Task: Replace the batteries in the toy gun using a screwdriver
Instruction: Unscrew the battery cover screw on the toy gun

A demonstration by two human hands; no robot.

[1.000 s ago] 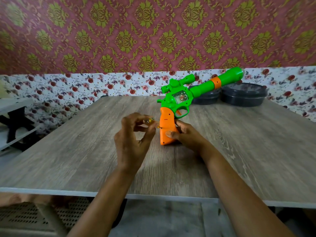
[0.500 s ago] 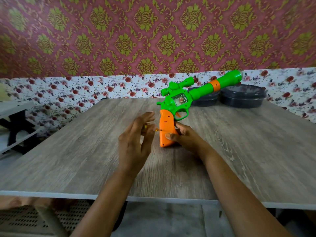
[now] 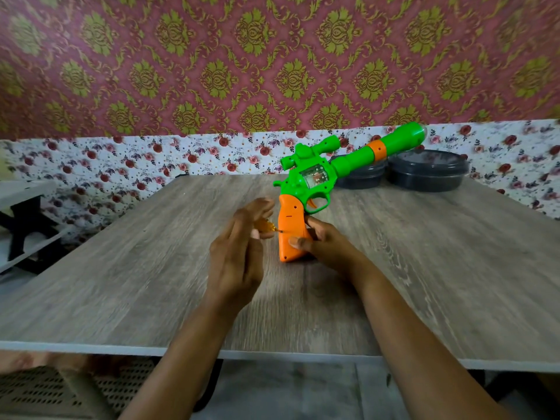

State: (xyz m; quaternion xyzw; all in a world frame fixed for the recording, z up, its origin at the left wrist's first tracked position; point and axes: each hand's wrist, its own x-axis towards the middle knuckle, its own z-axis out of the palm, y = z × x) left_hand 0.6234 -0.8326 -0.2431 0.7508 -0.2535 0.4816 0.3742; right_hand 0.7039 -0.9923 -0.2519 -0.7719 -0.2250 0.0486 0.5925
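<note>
Your right hand (image 3: pixel 327 250) grips the orange handle of the toy gun (image 3: pixel 315 180), which stands butt-down near the middle of the worktop (image 3: pixel 424 268). The gun's long axis rises from the butt and runs along the green barrel, which points up and away toward the far right corner, passing in front of two dark round containers (image 3: pixel 427 171) at the far edge. Your left hand (image 3: pixel 239 253) is blurred, with its fingers nearly straight, and pinches a small yellow screwdriver (image 3: pixel 266 226) between fingers and thumb, the shaft lying level with its tip against the handle's left side.
</note>
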